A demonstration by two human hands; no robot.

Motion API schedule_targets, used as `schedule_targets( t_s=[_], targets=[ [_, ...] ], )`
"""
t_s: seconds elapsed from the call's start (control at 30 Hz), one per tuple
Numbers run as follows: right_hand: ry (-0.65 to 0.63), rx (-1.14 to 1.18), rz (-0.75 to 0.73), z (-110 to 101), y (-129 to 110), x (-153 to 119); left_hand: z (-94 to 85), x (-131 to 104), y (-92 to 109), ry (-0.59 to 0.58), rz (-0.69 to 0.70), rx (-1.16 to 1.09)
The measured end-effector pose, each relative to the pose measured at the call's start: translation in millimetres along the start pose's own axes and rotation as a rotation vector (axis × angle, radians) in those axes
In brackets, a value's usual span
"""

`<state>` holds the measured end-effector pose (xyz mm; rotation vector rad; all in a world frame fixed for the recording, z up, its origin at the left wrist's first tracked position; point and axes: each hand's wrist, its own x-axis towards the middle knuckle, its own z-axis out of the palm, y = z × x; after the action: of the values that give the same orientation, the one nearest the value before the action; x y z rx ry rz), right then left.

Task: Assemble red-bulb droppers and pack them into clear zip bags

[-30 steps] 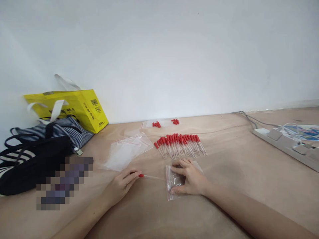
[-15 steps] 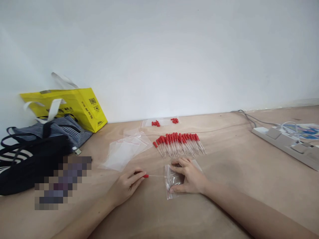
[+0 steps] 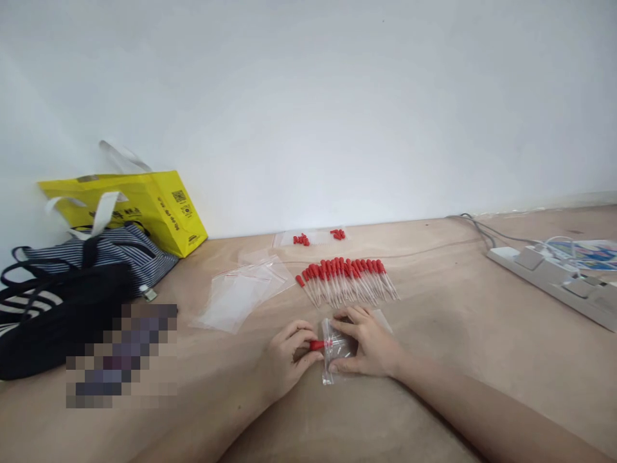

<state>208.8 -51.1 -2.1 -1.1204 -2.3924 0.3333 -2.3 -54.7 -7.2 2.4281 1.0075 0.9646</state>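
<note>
My left hand (image 3: 292, 355) pinches a dropper (image 3: 315, 345) by its red bulb end. The dropper's clear tube lies inside the mouth of a clear zip-lock bag (image 3: 328, 373). My right hand (image 3: 364, 344) presses the bag flat on the table, thumb and fingers gripping it from the right. Part of the bag is hidden under that palm. Just beyond both hands lies a fanned pile of red-capped droppers (image 3: 344, 276), their thin tubes pointing toward me. Several flat zip-lock bags (image 3: 236, 299) overlap to the left of the pile.
Against the wall, small red bulbs (image 3: 301, 240) rest on a clear bag. A yellow bag (image 3: 164, 212), a striped bag (image 3: 130, 254) and a black bag (image 3: 91, 296) stand on the left. At right, a white power strip (image 3: 549, 280) has cables attached.
My left hand has moved right with the dropper, sliding its tube into the bag until the red bulb reaches the bag's mouth. My right hand stays nearly still on the bag.
</note>
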Motion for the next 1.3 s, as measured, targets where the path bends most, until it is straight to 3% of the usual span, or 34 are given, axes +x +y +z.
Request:
schedule_targets(
  t_s=[0.2, 0.33, 0.5, 0.67, 0.8, 1.1, 1.3],
  targets=[
    [-0.081, -0.017, -0.019, -9, -5, -5, -4.2, -2, -3, -0.060, -0.002, -0.001],
    [-0.108, -0.001, -0.049, -9, -6, -5, -3.5, 6, 2, -0.079, -0.074, -0.051],
    [-0.083, 0.006, -0.042, -5, -8, 2, 3.8, 17, 8, -0.031, -0.211, -0.043],
    [-0.048, -0.016, -0.045, -3, -12, 5, 15.2, 22, 5, 0.102, -0.315, -0.058],
    [-0.048, -0.028, -0.037, -8, -5, 2, 15.1, 27, -1, 0.084, -0.371, -0.087],
    [-0.224, -0.103, -0.066, -22, 17, -21, -2.2, 38, -19, 0.004, -0.244, 0.129],
    [-0.227, -0.116, -0.087, -21, 14, -22, -28.9, 44, -30, -0.140, 0.064, 0.199]
  ],
)
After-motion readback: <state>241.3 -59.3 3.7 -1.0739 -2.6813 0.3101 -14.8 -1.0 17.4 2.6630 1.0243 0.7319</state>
